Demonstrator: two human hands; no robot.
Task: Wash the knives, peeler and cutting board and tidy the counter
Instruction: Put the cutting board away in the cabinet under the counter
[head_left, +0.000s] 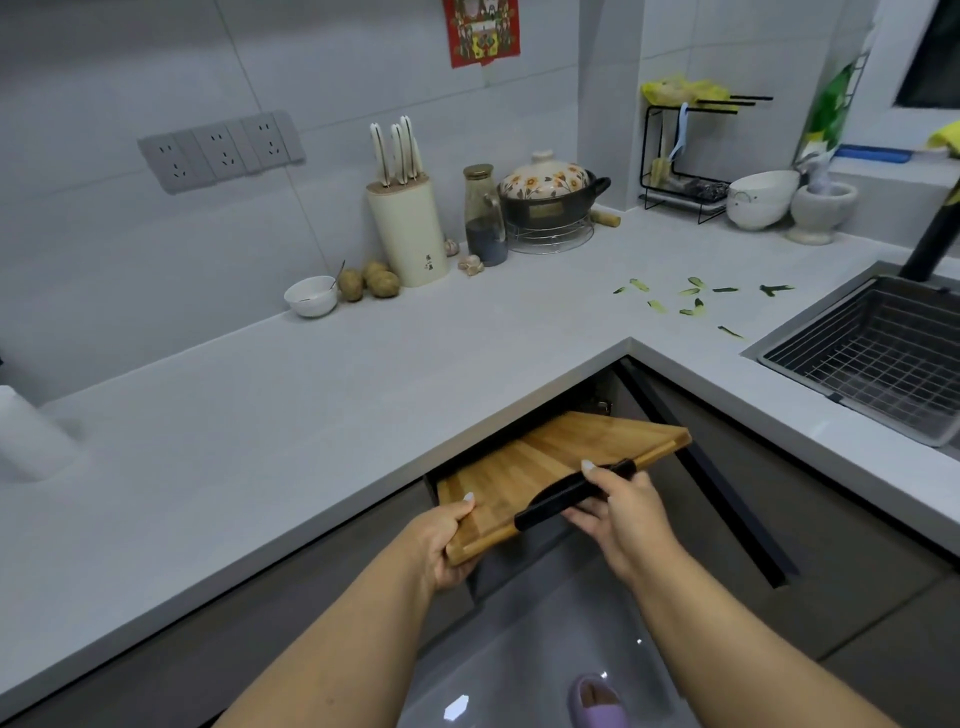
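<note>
A bamboo cutting board (550, 462) with a black handle (566, 493) is held below the counter edge, its far end tucked under the corner of the white counter (311, 415). My left hand (447, 545) grips the board's near left corner. My right hand (623, 514) holds the black handle. Three white-handled knives (397, 150) stand in a cream knife block (408, 234) by the wall. Green peel scraps (696, 301) lie on the counter near the sink (872, 358). I see no peeler.
A small white bowl (311, 296) and potatoes (371, 283) sit left of the block. A glass jar (483, 218), a lidded clay pot (550, 192), a black rack (685, 156), white bowls (761, 197) and a mortar (818, 213) line the back. Dark cabinets lie below.
</note>
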